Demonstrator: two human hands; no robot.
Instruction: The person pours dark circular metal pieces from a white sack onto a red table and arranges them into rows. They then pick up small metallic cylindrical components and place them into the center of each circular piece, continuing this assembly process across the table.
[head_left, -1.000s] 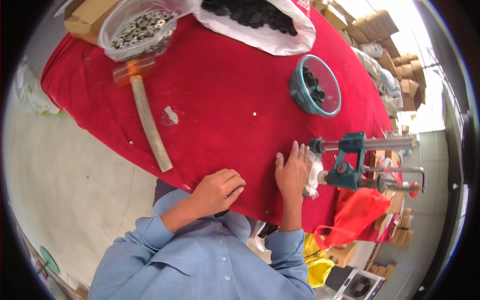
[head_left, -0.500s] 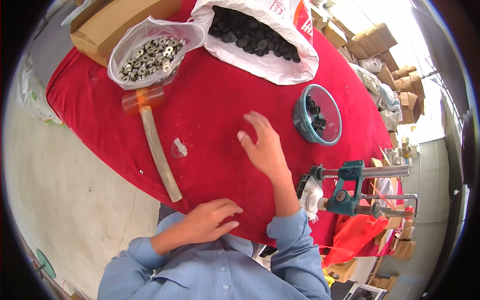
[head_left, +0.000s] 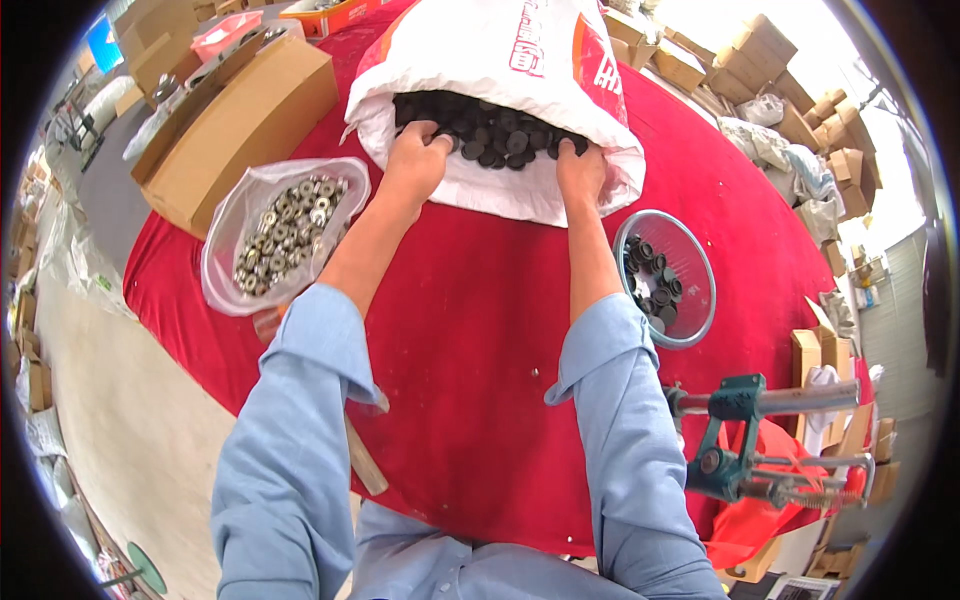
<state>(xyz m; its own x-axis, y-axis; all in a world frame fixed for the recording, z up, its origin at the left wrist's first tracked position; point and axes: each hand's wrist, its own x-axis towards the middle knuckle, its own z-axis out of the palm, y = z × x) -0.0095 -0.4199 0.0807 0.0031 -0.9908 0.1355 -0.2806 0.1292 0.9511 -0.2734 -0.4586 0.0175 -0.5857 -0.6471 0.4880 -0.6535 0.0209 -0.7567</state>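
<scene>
A big white sack (head_left: 520, 70) lies open on the red table (head_left: 470, 340), its mouth full of small black round parts (head_left: 490, 135). Both my arms stretch forward into that mouth. My left hand (head_left: 413, 160) rests on the left of the pile, fingers dug in among the parts. My right hand (head_left: 580, 170) is at the right of the mouth, its fingertips buried in the parts over the sack's lower lip. Whether either hand holds any parts is hidden.
A clear plastic bag of metal rings (head_left: 285, 228) lies left of my left arm. A blue bowl (head_left: 700, 300) holding black parts sits by my right forearm. A green clamp tool (head_left: 740, 450) stands at the table's near right edge. Cardboard boxes (head_left: 240, 120) sit at the far left.
I have leaned forward. Both hands left the near table edge and reached across the red cloth into the sack; the right hand went first, the left followed.
</scene>
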